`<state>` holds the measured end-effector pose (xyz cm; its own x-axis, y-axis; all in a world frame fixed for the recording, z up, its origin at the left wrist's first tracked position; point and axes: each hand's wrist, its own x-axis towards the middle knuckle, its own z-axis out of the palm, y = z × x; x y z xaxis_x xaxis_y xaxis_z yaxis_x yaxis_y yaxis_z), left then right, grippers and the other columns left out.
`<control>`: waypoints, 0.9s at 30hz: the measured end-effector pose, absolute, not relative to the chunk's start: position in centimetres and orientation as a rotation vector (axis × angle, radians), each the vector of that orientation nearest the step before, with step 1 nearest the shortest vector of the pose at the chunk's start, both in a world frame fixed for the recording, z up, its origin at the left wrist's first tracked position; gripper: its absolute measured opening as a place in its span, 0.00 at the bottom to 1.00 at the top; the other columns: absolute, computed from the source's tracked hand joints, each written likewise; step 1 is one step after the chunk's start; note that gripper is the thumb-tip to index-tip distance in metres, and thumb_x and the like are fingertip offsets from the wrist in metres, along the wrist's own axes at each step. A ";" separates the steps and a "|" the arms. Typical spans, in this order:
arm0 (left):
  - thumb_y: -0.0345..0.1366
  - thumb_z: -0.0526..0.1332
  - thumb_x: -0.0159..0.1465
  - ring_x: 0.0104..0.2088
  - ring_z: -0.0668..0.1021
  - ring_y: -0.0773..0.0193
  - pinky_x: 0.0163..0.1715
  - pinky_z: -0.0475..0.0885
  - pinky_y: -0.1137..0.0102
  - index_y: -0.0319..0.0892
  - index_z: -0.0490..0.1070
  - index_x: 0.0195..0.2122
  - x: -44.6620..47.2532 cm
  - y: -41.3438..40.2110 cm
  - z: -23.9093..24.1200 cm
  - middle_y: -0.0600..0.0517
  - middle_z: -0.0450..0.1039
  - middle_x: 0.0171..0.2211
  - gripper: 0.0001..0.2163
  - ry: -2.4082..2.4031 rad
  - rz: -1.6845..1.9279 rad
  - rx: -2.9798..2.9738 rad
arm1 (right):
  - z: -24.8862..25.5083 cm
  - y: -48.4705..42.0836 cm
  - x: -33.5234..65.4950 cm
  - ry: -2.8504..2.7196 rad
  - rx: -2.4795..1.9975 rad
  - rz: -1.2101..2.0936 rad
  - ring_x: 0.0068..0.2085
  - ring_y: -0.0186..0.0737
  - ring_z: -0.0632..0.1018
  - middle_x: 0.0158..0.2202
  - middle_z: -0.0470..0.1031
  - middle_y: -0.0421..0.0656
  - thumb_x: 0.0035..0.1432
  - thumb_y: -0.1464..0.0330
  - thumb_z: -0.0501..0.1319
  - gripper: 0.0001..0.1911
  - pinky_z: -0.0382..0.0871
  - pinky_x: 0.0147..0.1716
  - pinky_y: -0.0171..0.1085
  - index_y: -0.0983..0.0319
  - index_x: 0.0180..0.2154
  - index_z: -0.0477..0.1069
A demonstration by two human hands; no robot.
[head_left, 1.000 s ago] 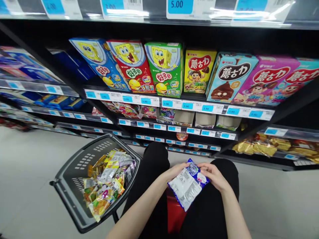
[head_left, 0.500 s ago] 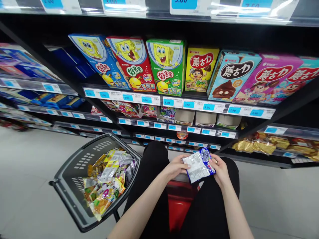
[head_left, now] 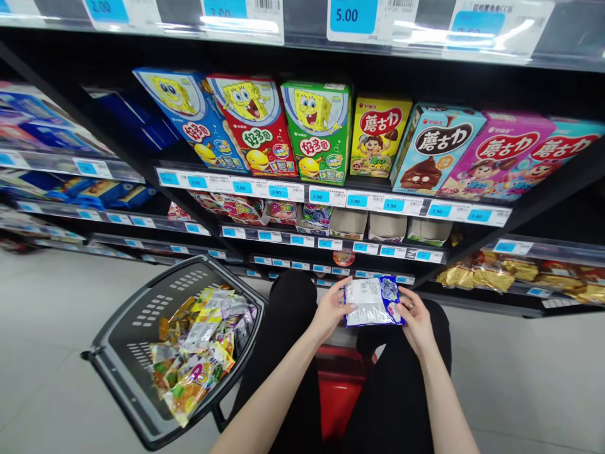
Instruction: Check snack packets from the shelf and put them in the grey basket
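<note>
Both my hands hold a small blue and silver snack packet (head_left: 372, 302) level above my knees, in front of the lower shelves. My left hand (head_left: 333, 309) grips its left edge with the fingers curled round it. At the packet's right end my right hand (head_left: 414, 317) pinches the edge. The silver printed side of the packet faces up. I am seated, black trousers on both legs, with a red stool (head_left: 338, 391) showing between them.
A dark grey shopping basket (head_left: 123, 337) full of colourful snack packets (head_left: 198, 350) stands on the floor at my left. Black shelves (head_left: 331, 195) ahead carry cartoon biscuit boxes (head_left: 255, 123), more boxes at right, and gold-wrapped sweets (head_left: 477, 277) lower right.
The packet has been lifted away from my lap and turned from a slanted hang to lying level, further forward toward the shelves. Both hands moved up with it.
</note>
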<state>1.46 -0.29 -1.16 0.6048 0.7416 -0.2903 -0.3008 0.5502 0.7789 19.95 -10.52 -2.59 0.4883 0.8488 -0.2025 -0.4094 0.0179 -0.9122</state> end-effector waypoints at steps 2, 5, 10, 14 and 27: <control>0.28 0.70 0.42 0.40 0.75 0.55 0.40 0.70 0.64 0.40 0.74 0.42 1.3 -0.1 -1.1 0.44 0.75 0.41 0.23 0.679 0.684 0.785 | -2.4 -10.6 20.0 -0.521 -1.176 1.149 0.34 0.39 0.75 0.36 0.74 0.42 0.43 0.67 0.68 0.24 0.69 0.34 0.38 0.56 0.45 0.69; 0.28 0.71 0.40 0.40 0.75 0.56 0.41 0.69 0.64 0.38 0.76 0.37 1.0 0.2 -0.8 0.45 0.76 0.38 0.20 0.721 0.650 0.888 | -2.5 -10.8 20.2 -0.550 -1.195 1.211 0.36 0.41 0.76 0.39 0.75 0.44 0.41 0.68 0.69 0.24 0.69 0.36 0.39 0.57 0.44 0.71; 0.31 0.70 0.42 0.40 0.75 0.56 0.43 0.68 0.65 0.39 0.78 0.35 0.7 0.5 -0.2 0.47 0.76 0.37 0.17 0.848 0.673 1.188 | -3.4 -10.9 20.2 -0.526 -1.319 1.077 0.31 0.39 0.76 0.31 0.78 0.41 0.39 0.68 0.70 0.18 0.69 0.34 0.38 0.57 0.38 0.76; 0.33 0.68 0.45 0.43 0.74 0.55 0.46 0.67 0.66 0.40 0.78 0.34 0.7 0.6 -0.3 0.46 0.75 0.40 0.13 0.812 0.687 1.312 | -3.8 -10.9 20.3 -0.590 -1.429 0.944 0.32 0.41 0.75 0.30 0.78 0.42 0.42 0.65 0.68 0.09 0.68 0.35 0.39 0.59 0.30 0.77; 0.36 0.59 0.55 0.23 0.68 0.68 0.25 0.60 0.74 0.41 0.73 0.21 1.7 -0.3 -1.0 0.55 0.68 0.19 0.09 1.032 0.756 1.700 | -4.0 -10.4 19.6 -0.641 -1.456 0.895 0.22 0.31 0.64 0.20 0.62 0.36 0.49 0.60 0.62 0.13 0.57 0.21 0.30 0.61 0.23 0.65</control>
<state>1.65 -0.30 -1.00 0.4474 0.8941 0.0219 0.2905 -0.1685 0.9419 19.65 -10.40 -4.01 0.5445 0.8253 -0.1498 -0.1243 -0.0973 -0.9875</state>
